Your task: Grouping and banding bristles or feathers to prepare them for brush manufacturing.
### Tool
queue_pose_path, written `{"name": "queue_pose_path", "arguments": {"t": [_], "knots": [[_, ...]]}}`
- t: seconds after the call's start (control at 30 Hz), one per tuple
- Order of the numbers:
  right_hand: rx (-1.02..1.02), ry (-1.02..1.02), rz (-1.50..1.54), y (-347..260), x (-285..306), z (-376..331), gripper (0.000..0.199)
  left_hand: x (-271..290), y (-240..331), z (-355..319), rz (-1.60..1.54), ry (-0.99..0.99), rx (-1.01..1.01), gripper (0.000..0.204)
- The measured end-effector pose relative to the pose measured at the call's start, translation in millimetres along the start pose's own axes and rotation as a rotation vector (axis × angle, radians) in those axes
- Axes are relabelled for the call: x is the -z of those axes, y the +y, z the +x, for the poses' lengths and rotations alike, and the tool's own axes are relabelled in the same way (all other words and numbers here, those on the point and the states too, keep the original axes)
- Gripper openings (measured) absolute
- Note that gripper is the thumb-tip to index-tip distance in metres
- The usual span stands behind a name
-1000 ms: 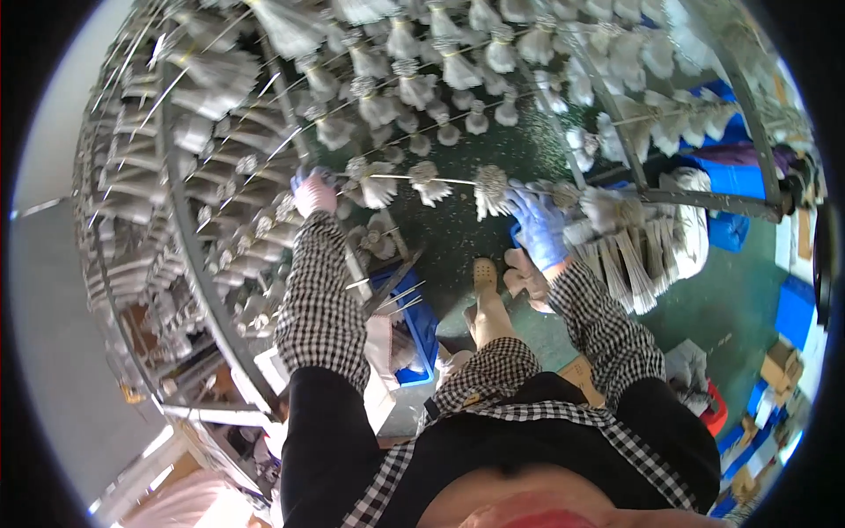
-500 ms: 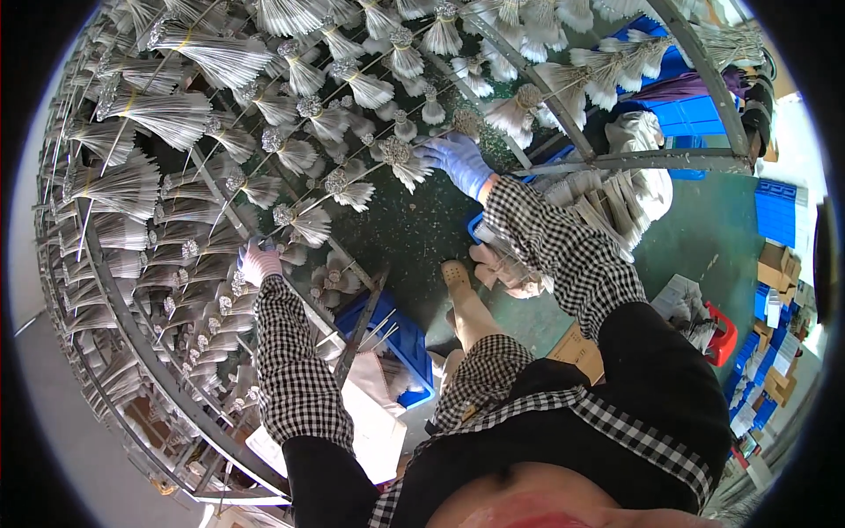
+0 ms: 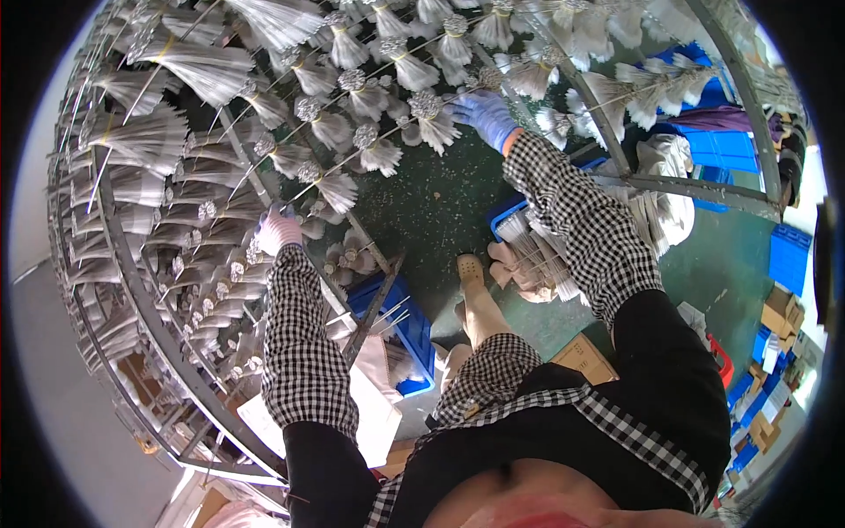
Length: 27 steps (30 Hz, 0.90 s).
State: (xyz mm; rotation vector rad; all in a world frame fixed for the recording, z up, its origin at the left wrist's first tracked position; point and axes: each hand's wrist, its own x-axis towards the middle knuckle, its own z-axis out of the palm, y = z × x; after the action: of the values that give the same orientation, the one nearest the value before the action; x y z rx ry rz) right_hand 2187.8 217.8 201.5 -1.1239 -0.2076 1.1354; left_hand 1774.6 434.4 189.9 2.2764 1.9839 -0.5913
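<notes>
A thin rod carries several bundles of fine whitish strands [image 3: 429, 119], each fanning out below a knobby grey head. At its left end my left hand [image 3: 280, 231], in a pale striped glove, is closed around the rod beside the metal rack [image 3: 242, 158]. My right hand [image 3: 486, 117], in a blue-violet glove, grips near the other end; its fingertips are partly hidden by the bundles. More bundles [image 3: 198, 66] of the same kind hang in rows across the rack, to the left and ahead.
Rack bars [image 3: 695, 189] cross at the right. A blue crate [image 3: 414, 339] stands low beside the rack, near a white box [image 3: 374, 422]. Strand bundles [image 3: 537, 255] lie in a blue container by my right forearm. A cardboard box [image 3: 581, 356] sits on the green floor.
Both hands have moved away from me and a little to the right, and the rod with its bundles has moved with them. The view has shifted slightly.
</notes>
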Motion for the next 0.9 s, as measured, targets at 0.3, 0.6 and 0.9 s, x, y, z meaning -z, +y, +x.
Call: {"name": "queue_pose_path", "arguments": {"t": [0.3, 0.6, 0.9], "knots": [[-0.053, 0.007, -0.087, -4.3, 3.5, 6.6, 0.031, 19.4, 14.0, -12.3, -0.115, -0.004, 0.104, 0.047], [-0.063, 0.129, 0.069, 5.3, -3.8, 10.1, 0.022, 22.9, 18.3, -31.1, -0.118, 0.016, 0.122, 0.047], [-0.106, 0.26, -0.117, 1.3, -21.0, -19.6, 0.022, 13.1, 77.2, -200.2, -0.972, 0.715, -0.293, 0.032]]}}
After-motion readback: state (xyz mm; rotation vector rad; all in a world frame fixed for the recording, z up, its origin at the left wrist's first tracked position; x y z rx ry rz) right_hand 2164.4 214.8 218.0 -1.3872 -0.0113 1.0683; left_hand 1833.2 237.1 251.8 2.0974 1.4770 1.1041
